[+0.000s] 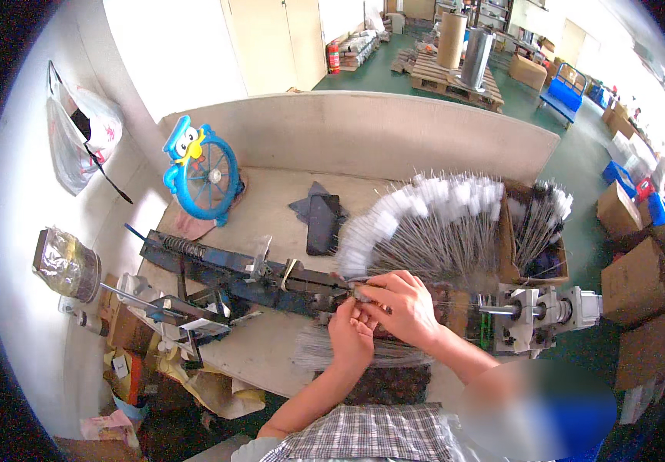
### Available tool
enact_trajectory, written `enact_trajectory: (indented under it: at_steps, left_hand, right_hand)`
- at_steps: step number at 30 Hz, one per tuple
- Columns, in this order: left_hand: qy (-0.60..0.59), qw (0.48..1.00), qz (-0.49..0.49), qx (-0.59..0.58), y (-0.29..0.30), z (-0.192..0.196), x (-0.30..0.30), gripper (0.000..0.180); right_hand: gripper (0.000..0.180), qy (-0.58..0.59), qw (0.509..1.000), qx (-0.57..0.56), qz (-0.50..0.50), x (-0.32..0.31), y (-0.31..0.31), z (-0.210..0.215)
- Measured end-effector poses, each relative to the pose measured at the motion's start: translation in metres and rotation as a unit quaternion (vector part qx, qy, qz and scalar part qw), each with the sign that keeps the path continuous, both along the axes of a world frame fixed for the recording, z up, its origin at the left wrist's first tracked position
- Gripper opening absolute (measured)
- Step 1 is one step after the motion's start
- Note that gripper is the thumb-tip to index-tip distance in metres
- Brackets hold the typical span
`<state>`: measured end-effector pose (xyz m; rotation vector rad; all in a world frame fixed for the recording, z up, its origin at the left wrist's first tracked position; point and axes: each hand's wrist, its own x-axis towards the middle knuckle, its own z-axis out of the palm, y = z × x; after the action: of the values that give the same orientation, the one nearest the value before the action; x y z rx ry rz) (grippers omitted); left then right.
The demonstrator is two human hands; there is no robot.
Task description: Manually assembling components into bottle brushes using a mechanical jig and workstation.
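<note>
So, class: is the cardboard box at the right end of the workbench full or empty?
Partly full. The cardboard box holds a loose bunch of white-tipped wire brushes leaning inside it, with dark floor showing beneath.

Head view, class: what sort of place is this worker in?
Probably a small brush-making workshop: both hands work at a bench machine, beside a fan of white-tipped wire brushes, with cardboard boxes and pallets behind.
</note>
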<state>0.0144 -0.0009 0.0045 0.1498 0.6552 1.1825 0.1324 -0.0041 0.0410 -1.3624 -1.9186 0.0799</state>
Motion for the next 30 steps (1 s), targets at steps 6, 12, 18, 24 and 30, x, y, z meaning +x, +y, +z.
enact_trajectory:
  at_steps: [6,12,18,24,30]
  left_hand:
    - [0.043,0.999,0.023,0.008,-0.004,0.0,-0.002,0.015]
    - [0.044,0.999,0.018,0.019,-0.003,-0.006,-0.001,0.009]
    - [0.061,0.996,0.027,0.054,-0.002,-0.01,-0.002,0.007]
    - [0.067,0.997,0.022,0.04,-0.002,-0.005,0.002,0.008]
    - [0.057,0.997,0.025,0.034,0.0,-0.006,0.001,0.009]
  right_hand:
    - [0.038,-0.021,0.997,0.033,-0.06,-0.012,-0.003,0.001]
    - [0.031,-0.038,0.995,0.053,-0.07,0.0,-0.012,0.004]
    - [0.022,-0.038,0.996,0.048,-0.062,0.0,-0.011,0.005]
    - [0.022,-0.042,0.996,0.05,-0.054,0.003,-0.01,0.001]
    - [0.026,-0.031,0.997,0.056,-0.05,0.003,-0.008,0.001]
